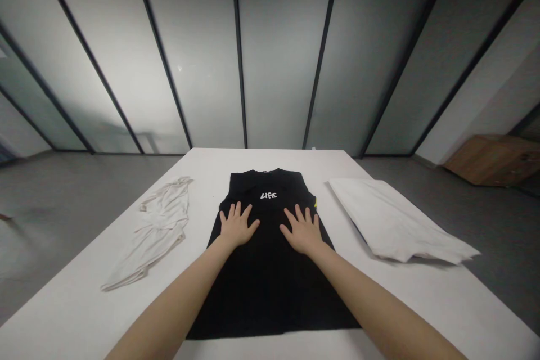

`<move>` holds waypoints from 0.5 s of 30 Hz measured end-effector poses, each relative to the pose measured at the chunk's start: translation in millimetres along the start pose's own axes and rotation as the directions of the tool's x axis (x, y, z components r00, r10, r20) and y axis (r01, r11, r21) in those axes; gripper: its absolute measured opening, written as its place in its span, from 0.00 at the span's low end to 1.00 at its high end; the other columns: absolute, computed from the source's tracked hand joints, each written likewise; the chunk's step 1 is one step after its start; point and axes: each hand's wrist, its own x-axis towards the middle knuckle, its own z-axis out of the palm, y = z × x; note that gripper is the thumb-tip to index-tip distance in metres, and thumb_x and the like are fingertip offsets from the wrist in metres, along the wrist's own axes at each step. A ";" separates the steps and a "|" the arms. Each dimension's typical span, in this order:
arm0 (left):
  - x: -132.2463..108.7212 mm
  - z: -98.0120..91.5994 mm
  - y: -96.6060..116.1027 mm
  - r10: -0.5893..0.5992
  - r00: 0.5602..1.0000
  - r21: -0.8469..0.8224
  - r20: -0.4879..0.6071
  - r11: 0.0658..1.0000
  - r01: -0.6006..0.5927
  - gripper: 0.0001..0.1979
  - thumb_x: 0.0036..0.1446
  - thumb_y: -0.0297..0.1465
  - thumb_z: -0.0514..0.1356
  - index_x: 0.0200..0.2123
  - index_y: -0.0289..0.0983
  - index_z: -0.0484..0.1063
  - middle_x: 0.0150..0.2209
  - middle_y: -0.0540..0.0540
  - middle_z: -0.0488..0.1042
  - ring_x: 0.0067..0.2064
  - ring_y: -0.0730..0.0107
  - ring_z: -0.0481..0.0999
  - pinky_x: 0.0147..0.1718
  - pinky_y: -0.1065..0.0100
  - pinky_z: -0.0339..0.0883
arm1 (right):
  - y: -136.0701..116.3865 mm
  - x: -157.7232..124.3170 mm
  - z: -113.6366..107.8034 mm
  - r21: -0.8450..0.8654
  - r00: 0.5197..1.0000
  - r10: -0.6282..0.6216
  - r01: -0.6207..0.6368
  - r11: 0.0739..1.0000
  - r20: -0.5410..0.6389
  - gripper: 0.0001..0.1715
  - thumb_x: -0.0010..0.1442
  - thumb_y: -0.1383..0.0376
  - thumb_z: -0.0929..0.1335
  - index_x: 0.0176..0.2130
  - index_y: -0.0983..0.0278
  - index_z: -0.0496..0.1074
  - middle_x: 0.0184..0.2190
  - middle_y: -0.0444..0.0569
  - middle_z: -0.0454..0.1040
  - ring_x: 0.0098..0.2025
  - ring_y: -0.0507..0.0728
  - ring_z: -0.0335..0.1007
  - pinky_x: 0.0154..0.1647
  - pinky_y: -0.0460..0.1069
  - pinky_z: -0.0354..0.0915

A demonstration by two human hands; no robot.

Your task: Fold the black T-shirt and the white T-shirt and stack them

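A black sleeveless shirt (pixel 274 287) lies spread on the white table, its neckline at the far end and its hem towards me. White lettering is printed on its upper part, upside down from my side. My left hand (pixel 238 228) rests flat on the left side of the shirt, fingers spread. On the right side my right hand (pixel 301 230) lies palm down in the same way, also with fingers apart. A small yellow patch shows at the shirt's right edge, beyond my right hand. Neither hand grips the cloth.
Left of the shirt a crumpled white garment (pixel 162 225) lies on the table (pixel 211 160). To the right is a flat, folded white cloth or sheet (pixel 396 222), one corner reaching past the table edge. Frosted glass panels stand behind, and a wooden cabinet (pixel 493 160) at far right.
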 end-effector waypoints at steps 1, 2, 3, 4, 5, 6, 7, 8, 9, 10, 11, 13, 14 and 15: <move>10.5 -0.7 -1.0 0.003 1.000 -0.010 -0.004 1.000 -0.003 0.39 0.70 0.58 0.46 0.76 0.45 0.56 0.77 0.33 0.49 0.77 0.33 0.47 0.67 0.26 0.43 | 1.8 10.1 -3.2 0.000 1.000 -0.014 0.014 1.000 -0.004 0.44 0.72 0.39 0.55 0.78 0.51 0.47 0.80 0.55 0.38 0.79 0.78 0.31 0.73 0.72 0.31; 20.6 -1.6 -2.1 0.004 1.000 -0.019 -0.007 1.000 -0.004 0.39 0.70 0.58 0.46 0.76 0.45 0.56 0.77 0.32 0.49 0.77 0.33 0.47 0.67 0.26 0.42 | 3.5 19.9 -6.6 -0.002 1.000 -0.029 0.029 1.000 -0.005 0.43 0.73 0.39 0.55 0.78 0.51 0.48 0.80 0.55 0.39 0.79 0.78 0.31 0.74 0.72 0.32; 29.8 -2.5 -3.2 0.004 1.000 -0.028 -0.009 1.000 -0.004 0.39 0.70 0.58 0.45 0.76 0.45 0.56 0.77 0.33 0.50 0.77 0.33 0.47 0.67 0.26 0.42 | 5.1 28.9 -10.0 -0.003 0.999 -0.042 0.042 0.999 -0.004 0.43 0.73 0.39 0.56 0.78 0.51 0.48 0.80 0.54 0.39 0.79 0.77 0.32 0.74 0.71 0.32; 37.7 -3.4 -4.1 0.000 1.000 -0.036 -0.009 0.999 -0.001 0.39 0.70 0.58 0.45 0.75 0.45 0.57 0.76 0.33 0.51 0.77 0.33 0.47 0.68 0.26 0.42 | 6.4 36.7 -13.2 -0.004 0.999 -0.053 0.053 0.999 0.000 0.42 0.73 0.40 0.56 0.78 0.50 0.48 0.80 0.54 0.39 0.79 0.77 0.32 0.74 0.71 0.33; 44.1 -4.2 -5.0 -0.003 1.000 -0.045 -0.011 0.999 0.002 0.38 0.70 0.57 0.45 0.75 0.45 0.57 0.76 0.34 0.52 0.77 0.34 0.47 0.68 0.26 0.42 | 7.5 42.9 -15.8 -0.005 0.998 -0.062 0.062 0.998 0.003 0.42 0.73 0.40 0.56 0.77 0.50 0.49 0.80 0.53 0.40 0.79 0.76 0.33 0.74 0.70 0.33; 48.5 -4.8 -5.8 -0.005 1.000 -0.052 -0.015 0.999 0.004 0.37 0.71 0.56 0.44 0.75 0.46 0.58 0.76 0.35 0.53 0.77 0.35 0.47 0.68 0.27 0.42 | 8.5 47.1 -17.6 -0.006 0.998 -0.069 0.069 0.998 0.001 0.41 0.73 0.41 0.56 0.77 0.50 0.49 0.80 0.52 0.40 0.79 0.75 0.33 0.74 0.69 0.34; 51.0 -5.0 -6.6 -0.006 1.000 -0.057 -0.024 0.998 0.005 0.36 0.72 0.55 0.44 0.74 0.46 0.59 0.76 0.35 0.54 0.77 0.36 0.48 0.68 0.28 0.42 | 9.4 49.2 -18.5 -0.006 0.997 -0.073 0.073 0.997 -0.005 0.41 0.74 0.41 0.56 0.77 0.50 0.50 0.80 0.52 0.41 0.79 0.74 0.34 0.75 0.68 0.34; 51.4 -5.0 -7.4 -0.003 0.999 -0.060 -0.040 0.998 0.001 0.34 0.73 0.53 0.43 0.74 0.45 0.60 0.76 0.36 0.55 0.77 0.37 0.49 0.69 0.29 0.43 | 10.4 48.9 -18.3 -0.005 0.997 -0.074 0.074 0.997 -0.016 0.40 0.74 0.42 0.56 0.77 0.50 0.50 0.80 0.52 0.42 0.79 0.74 0.35 0.75 0.68 0.35; 49.8 -4.7 -8.4 0.003 0.998 -0.061 -0.060 0.998 -0.007 0.33 0.73 0.51 0.43 0.73 0.44 0.61 0.75 0.36 0.56 0.76 0.39 0.50 0.69 0.31 0.45 | 11.6 46.3 -17.1 -0.004 0.997 -0.073 0.073 0.997 -0.030 0.40 0.74 0.43 0.56 0.77 0.51 0.51 0.79 0.52 0.44 0.79 0.73 0.36 0.75 0.67 0.35; 46.3 -4.2 -9.7 0.014 0.996 -0.060 -0.084 0.998 -0.019 0.32 0.74 0.50 0.44 0.73 0.42 0.63 0.75 0.35 0.58 0.76 0.40 0.52 0.70 0.35 0.46 | 13.2 41.4 -15.0 0.000 0.996 -0.072 0.072 0.997 -0.045 0.39 0.75 0.43 0.56 0.77 0.52 0.52 0.79 0.53 0.45 0.79 0.73 0.37 0.75 0.66 0.36; 41.0 -3.5 -11.1 0.030 0.994 -0.058 -0.107 0.998 -0.037 0.31 0.75 0.48 0.44 0.72 0.40 0.64 0.74 0.35 0.59 0.76 0.42 0.55 0.71 0.38 0.48 | 15.1 34.3 -12.1 0.005 0.996 -0.069 0.070 0.998 -0.060 0.39 0.75 0.44 0.56 0.77 0.54 0.53 0.79 0.54 0.46 0.79 0.72 0.38 0.75 0.66 0.37; 25.5 -2.0 -14.6 0.077 0.987 -0.057 -0.139 0.995 -0.085 0.29 0.75 0.45 0.46 0.70 0.38 0.67 0.73 0.34 0.62 0.74 0.45 0.59 0.71 0.43 0.52 | 20.1 14.9 -4.8 0.013 0.994 -0.070 0.071 0.997 -0.084 0.39 0.75 0.44 0.56 0.77 0.55 0.54 0.79 0.56 0.47 0.78 0.72 0.40 0.75 0.65 0.39; 15.5 -1.0 -16.4 0.102 0.984 -0.058 -0.144 0.992 -0.111 0.28 0.75 0.44 0.46 0.69 0.38 0.68 0.72 0.35 0.63 0.74 0.46 0.60 0.70 0.44 0.53 | 23.0 3.1 -1.0 0.014 0.993 -0.072 0.074 0.997 -0.093 0.40 0.75 0.44 0.56 0.76 0.56 0.54 0.78 0.56 0.47 0.78 0.73 0.40 0.75 0.65 0.39; 4.0 0.2 -18.2 0.125 0.982 -0.058 -0.144 0.989 -0.135 0.27 0.74 0.43 0.47 0.68 0.39 0.68 0.72 0.35 0.63 0.73 0.46 0.61 0.70 0.44 0.54 | 26.0 -9.4 2.7 0.012 0.992 -0.076 0.077 0.997 -0.098 0.40 0.74 0.44 0.57 0.76 0.57 0.54 0.78 0.56 0.47 0.78 0.73 0.40 0.75 0.65 0.39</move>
